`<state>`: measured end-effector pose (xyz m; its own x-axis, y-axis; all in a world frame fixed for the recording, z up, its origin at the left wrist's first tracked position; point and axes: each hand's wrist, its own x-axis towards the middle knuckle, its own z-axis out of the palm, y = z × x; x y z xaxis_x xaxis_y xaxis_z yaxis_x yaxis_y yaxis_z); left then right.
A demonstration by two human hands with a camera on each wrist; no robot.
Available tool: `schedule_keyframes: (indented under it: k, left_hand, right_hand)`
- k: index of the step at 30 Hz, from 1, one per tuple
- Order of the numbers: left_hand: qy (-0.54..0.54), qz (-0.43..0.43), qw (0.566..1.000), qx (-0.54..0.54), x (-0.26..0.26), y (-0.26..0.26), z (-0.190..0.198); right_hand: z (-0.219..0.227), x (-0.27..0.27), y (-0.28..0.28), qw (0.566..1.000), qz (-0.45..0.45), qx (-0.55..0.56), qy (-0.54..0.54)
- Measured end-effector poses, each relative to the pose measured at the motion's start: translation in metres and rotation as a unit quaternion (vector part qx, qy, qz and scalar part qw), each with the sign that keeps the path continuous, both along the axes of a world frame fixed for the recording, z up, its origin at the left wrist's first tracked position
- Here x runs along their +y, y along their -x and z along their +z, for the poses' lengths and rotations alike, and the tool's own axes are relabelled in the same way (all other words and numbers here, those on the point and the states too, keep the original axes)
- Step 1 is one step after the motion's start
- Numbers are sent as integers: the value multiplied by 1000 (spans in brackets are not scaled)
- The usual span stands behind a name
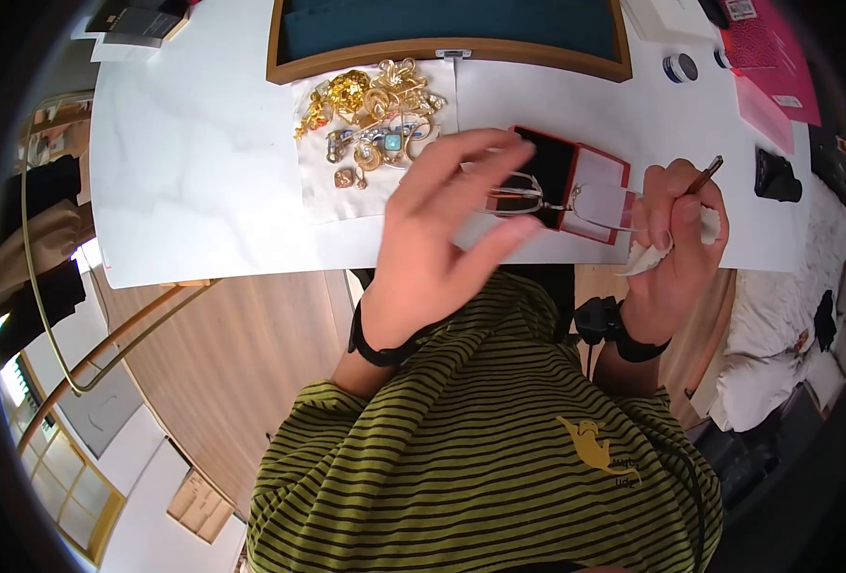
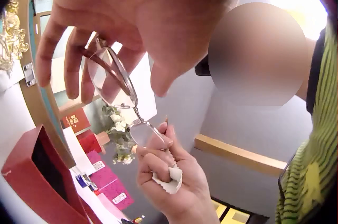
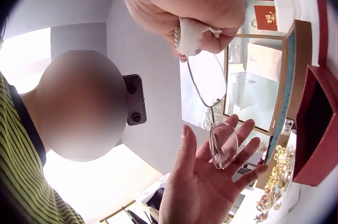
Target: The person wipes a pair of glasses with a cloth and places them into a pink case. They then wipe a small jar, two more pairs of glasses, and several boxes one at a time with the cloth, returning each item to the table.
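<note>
A pair of thin metal-framed eyeglasses (image 1: 557, 207) is held up over the table's front part. My right hand (image 1: 679, 224) grips one end of them, with a small white cloth (image 2: 171, 182) bunched in the fingers around that side. A brown temple tip (image 1: 705, 173) sticks out above this hand. The left hand (image 1: 432, 234) is spread beside the other lens, its fingers extended. In the right wrist view that lens (image 3: 224, 145) overlaps the left palm and fingers. Below the glasses, an opened red case (image 1: 620, 172) with a black interior lies on the table.
Gold jewelry (image 1: 375, 105) is heaped on a white cloth (image 1: 322, 202) left of the case. A wooden box (image 1: 365, 59) with a dark green lining stands at the back. Farther right are a small jar (image 1: 679, 68), pink packets (image 1: 776, 95) and a black pouch (image 1: 776, 177).
</note>
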<state>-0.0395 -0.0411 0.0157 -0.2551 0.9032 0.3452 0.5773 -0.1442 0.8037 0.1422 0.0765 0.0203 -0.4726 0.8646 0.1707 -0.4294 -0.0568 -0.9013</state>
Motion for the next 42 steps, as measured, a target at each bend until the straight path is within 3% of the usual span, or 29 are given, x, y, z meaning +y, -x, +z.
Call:
schedule_keyframes:
  k: [2,3,5,7,9,10,13,14,15,16,17,18,19,21,24,29,31,33,35,37,41,42]
  left_hand:
    - [-22,63,958,-278,-3,-1,-8]
    - [-22,61,958,-278,-3,-1,-8]
    - [-35,2,849,-527,-2,0,-9]
    - [-41,-44,843,-535,-3,1,-16]
    - [-134,-77,760,-631,-2,-5,-17]
    - [-180,-76,737,-646,1,-8,-17]
    - [-157,-68,743,-647,0,-8,-21]
    - [-157,-68,743,-647,-1,-7,-20]
    - [-120,-62,787,-602,-1,-5,-17]
    - [-82,-55,826,-555,-1,-5,-14]
    - [-81,-55,826,-555,-1,-5,-10]
    - [-38,-70,868,-490,0,-5,-7]
    - [5,-85,903,-422,0,-6,-6]
    - [1,-71,889,-453,1,-12,-7]
    - [58,-39,899,-433,-2,-8,-8]
    - [-113,-23,823,-556,4,0,-21]
    - [-122,-8,809,-575,4,0,-20]
    - [-164,-75,757,-629,2,3,-26]
    - [-169,-78,749,-636,1,2,-28]
    - [-203,-119,717,-656,1,4,-31]
    - [-206,-105,712,-663,1,4,-29]
    - [-206,-86,718,-659,0,4,-28]
  right_hand:
    - [0,0,-1,1000,9,15,10]
    - [1,0,-1,999,19,31,22]
    - [2,-3,2,999,13,35,38]
    - [4,-4,6,998,6,39,53]
    - [5,-3,9,997,8,49,58]
    - [6,-4,9,997,7,49,57]
    - [13,-10,11,998,-6,-2,70]
    - [18,-13,14,995,-50,-85,19]
    - [22,-15,17,981,-94,-167,-32]
    - [23,-13,17,981,-94,-167,-32]
    - [22,-10,18,972,-49,-193,-122]
    - [23,-8,19,953,-4,-218,-211]
    - [25,-7,20,953,-5,-218,-210]
    - [30,-6,23,909,81,-290,-289]
    - [32,-5,22,906,94,-313,-269]
    - [29,2,12,884,99,-363,-278]
    - [27,0,13,879,87,-380,-274]
    - [19,0,14,885,88,-369,-271]
    - [19,-1,14,890,89,-358,-267]
    - [27,-4,13,904,183,-375,-88]
    - [24,-7,19,919,184,-346,-49]
    - [22,-6,19,912,174,-349,-129]
